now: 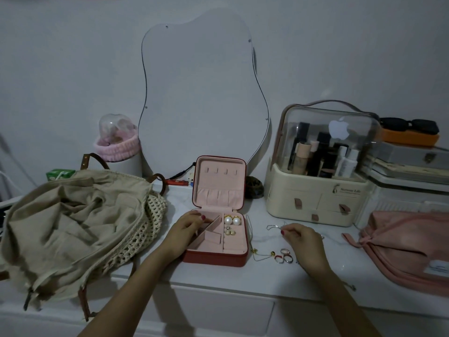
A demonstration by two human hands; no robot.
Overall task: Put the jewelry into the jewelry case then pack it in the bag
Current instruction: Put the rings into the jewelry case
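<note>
A red jewelry case (216, 257) with pink lining stands open at the middle of the white dresser top, lid upright. Pearl earrings (232, 220) and small studs (229, 230) lie in its right compartments. My left hand (184, 231) rests on the case's left edge, fingers curled over a compartment; whether it holds anything is hidden. My right hand (301, 242) pinches a thin silver chain (273, 226) lying right of the case. Several rings (285, 255) and a gold necklace (261, 255) lie in front of that hand. A beige woven bag (73, 227) sits open at the left.
A cream cosmetics organizer (313, 190) with a clear dome stands behind the right hand. A pink pouch (408, 246) lies at the far right. A wavy mirror (201, 93) leans on the wall, with a white bin and pink headband (116, 147) to its left.
</note>
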